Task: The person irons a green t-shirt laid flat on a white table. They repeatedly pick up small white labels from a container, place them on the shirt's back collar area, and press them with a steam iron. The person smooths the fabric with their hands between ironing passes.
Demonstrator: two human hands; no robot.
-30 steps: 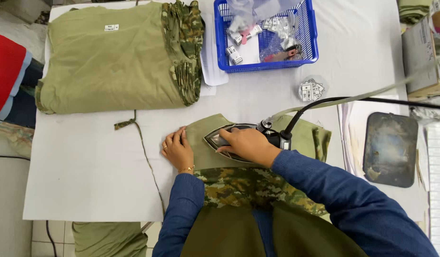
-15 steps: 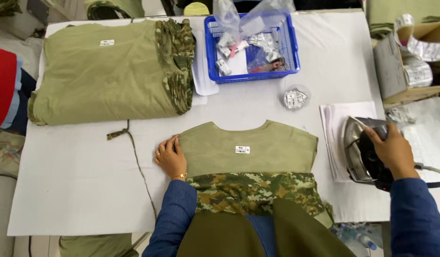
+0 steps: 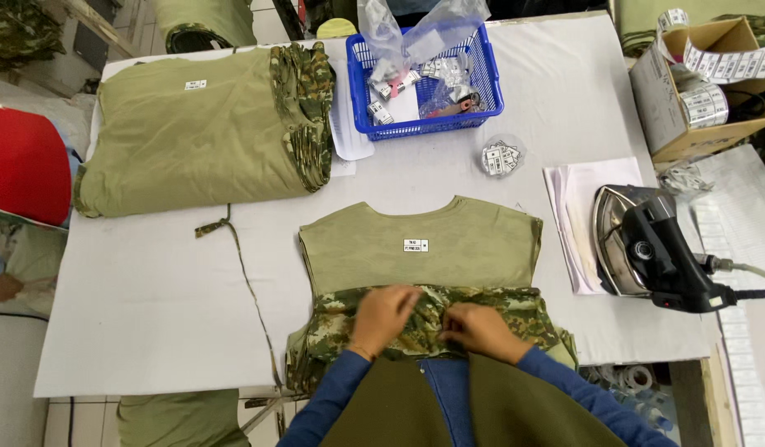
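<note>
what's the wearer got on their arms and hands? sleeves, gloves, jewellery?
Both arms wear long blue sleeves reaching the wrists. The left hand and right hand are bare, with no gloves. A thin bracelet-like band shows at the left wrist; none is visible on the right. No rings can be made out at this size. An olive apron-like garment sits between the arms.

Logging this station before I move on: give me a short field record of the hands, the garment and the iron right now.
left hand: on the camouflage part of the garment, fingers bent into the fabric
right hand: on the same camouflage band, beside the left
garment: olive, flat on the white table, small white label
iron: parked to the right, untouched
stack of folded garments: upper left
blue basket: top centre
</note>
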